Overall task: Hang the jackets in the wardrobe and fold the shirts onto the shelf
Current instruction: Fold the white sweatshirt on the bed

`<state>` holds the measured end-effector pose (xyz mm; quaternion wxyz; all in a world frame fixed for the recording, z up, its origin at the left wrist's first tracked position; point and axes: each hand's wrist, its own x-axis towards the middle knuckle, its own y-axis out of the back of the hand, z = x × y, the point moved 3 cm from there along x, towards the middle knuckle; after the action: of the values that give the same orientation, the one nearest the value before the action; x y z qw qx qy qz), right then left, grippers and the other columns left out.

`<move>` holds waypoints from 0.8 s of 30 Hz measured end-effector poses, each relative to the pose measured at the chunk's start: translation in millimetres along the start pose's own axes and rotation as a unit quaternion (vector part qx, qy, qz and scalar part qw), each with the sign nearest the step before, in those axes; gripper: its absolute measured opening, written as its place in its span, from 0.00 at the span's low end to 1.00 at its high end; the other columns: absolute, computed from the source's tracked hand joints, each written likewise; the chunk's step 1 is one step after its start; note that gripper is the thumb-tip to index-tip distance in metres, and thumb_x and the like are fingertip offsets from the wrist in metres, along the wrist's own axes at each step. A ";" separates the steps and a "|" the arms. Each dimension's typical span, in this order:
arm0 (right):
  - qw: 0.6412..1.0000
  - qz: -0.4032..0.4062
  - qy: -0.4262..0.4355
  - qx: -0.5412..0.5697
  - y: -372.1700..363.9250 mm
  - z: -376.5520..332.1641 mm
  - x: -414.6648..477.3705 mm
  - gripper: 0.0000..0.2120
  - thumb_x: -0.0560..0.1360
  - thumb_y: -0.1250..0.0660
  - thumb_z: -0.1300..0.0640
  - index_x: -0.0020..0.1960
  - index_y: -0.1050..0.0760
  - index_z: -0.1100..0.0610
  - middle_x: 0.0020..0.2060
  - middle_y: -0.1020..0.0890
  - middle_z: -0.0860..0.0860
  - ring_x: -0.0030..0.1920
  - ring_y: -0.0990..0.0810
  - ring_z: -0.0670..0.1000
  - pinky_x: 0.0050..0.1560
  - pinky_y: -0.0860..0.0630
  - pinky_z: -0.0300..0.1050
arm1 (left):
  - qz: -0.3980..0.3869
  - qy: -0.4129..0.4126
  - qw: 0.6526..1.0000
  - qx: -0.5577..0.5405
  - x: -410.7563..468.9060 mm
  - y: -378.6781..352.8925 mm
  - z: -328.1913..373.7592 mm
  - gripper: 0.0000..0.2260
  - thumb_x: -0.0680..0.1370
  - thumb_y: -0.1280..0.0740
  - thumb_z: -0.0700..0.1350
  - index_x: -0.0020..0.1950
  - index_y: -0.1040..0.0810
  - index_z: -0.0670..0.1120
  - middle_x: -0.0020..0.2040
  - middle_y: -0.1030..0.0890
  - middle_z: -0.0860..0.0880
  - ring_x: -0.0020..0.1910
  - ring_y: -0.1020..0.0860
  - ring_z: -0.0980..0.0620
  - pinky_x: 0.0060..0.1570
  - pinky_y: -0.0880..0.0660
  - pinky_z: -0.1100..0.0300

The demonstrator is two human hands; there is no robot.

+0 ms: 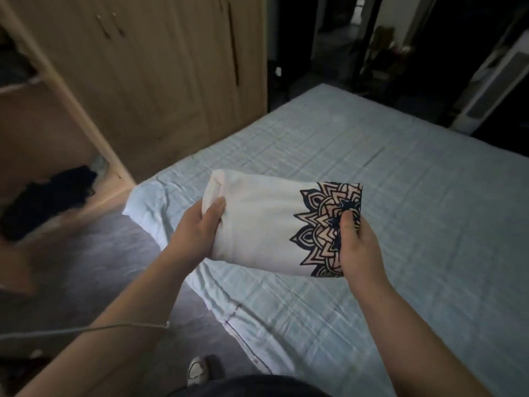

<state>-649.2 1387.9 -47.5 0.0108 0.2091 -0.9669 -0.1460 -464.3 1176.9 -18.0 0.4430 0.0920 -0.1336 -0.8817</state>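
Note:
A folded white shirt [257,222] with a dark mandala print on its right end is held in the air above the near corner of the bed. My left hand [197,227] grips its left end, thumb on top. My right hand [357,247] grips the printed end, thumb pressed into the pattern. The wooden wardrobe [160,81] stands to the left; its open section shows a shelf [20,81] at the far left edge. A dark garment [48,202] lies on the wardrobe's bottom board.
The bed [372,173] with a pale blue checked sheet fills the right and centre. Grey floor [94,270] lies between bed and wardrobe. A thin cable [86,329] crosses low left. A shoe [196,369] shows at the bottom. A dark doorway and a white appliance [492,81] are behind the bed.

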 end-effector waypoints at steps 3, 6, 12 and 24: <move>0.998 -0.055 0.029 0.000 -52.8 -31.9 2.9 0.13 0.82 0.45 0.39 0.55 0.25 0.43 0.49 0.19 0.40 0.54 0.20 0.49 0.55 0.26 0.47 | 0.068 0.010 0.998 0.006 -3.5 57.3 -5.4 0.11 0.81 0.40 0.58 0.49 0.21 0.55 0.46 0.17 0.58 0.47 0.20 0.61 0.48 0.25 0.61; 0.991 -0.114 0.074 -0.004 -115.8 -66.0 -0.4 0.22 0.79 0.47 0.34 0.59 0.24 0.47 0.52 0.18 0.46 0.56 0.20 0.50 0.58 0.25 0.50 | 0.138 0.023 0.990 -0.005 -8.0 121.2 -17.1 0.19 0.77 0.40 0.65 0.56 0.20 0.55 0.51 0.16 0.54 0.52 0.18 0.54 0.55 0.22 0.49; 0.969 -0.203 0.143 -0.003 -260.1 -139.9 -25.6 0.25 0.79 0.46 0.35 0.61 0.23 0.50 0.54 0.17 0.48 0.56 0.21 0.51 0.59 0.26 0.49 | 0.273 0.022 0.962 0.008 -14.7 258.0 -44.2 0.10 0.83 0.40 0.51 0.47 0.21 0.54 0.44 0.18 0.58 0.43 0.21 0.65 0.43 0.27 0.62; 0.932 -0.309 0.187 -0.008 -574.4 -265.6 -86.3 0.19 0.82 0.45 0.42 0.63 0.24 0.52 0.52 0.22 0.48 0.53 0.24 0.51 0.53 0.33 0.42 | 0.391 0.024 0.919 -0.029 30.6 539.7 -118.3 0.12 0.84 0.41 0.51 0.45 0.22 0.53 0.37 0.17 0.60 0.36 0.21 0.67 0.35 0.29 0.70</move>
<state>-318.3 849.6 45.4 0.1470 0.5212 -0.8337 -0.1081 -40.8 825.4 39.6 0.7582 0.0403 -0.1228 -0.6391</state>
